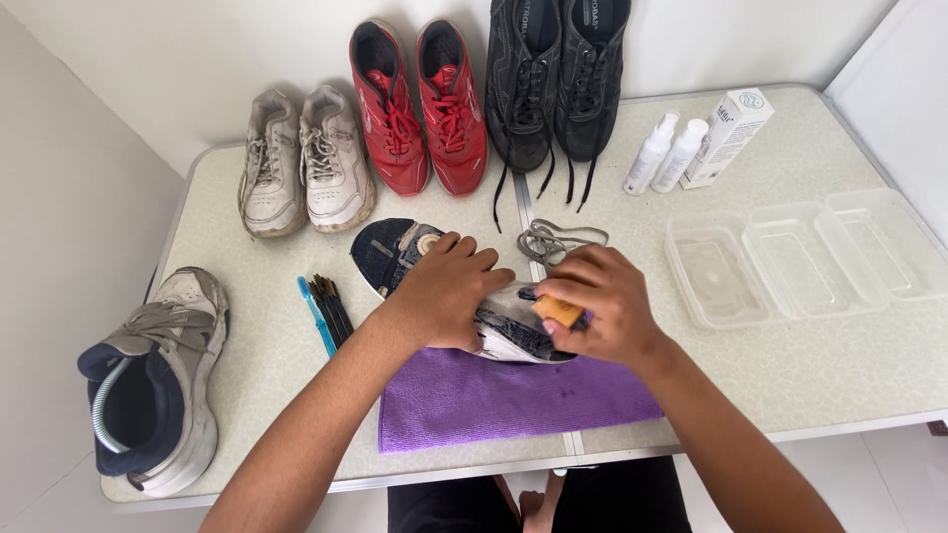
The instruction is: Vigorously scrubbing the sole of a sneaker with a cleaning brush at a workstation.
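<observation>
I see left hand (446,288) clamping navy shoe (395,255) over purple cloth (513,397); right hand (604,304) pinching orange brush (559,312) on toe (loose laces (559,240) at 12 o'clock).

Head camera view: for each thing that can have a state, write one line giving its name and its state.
Dark shoe: unlaced, on its side, held by the left hand.
Brush: gripped in the right hand, against the shoe.
Loose lace: removed, lying on the table.
Purple cloth: spread flat.
Three clear tubs: open, empty.
Red shoes: laced, upright.
</observation>
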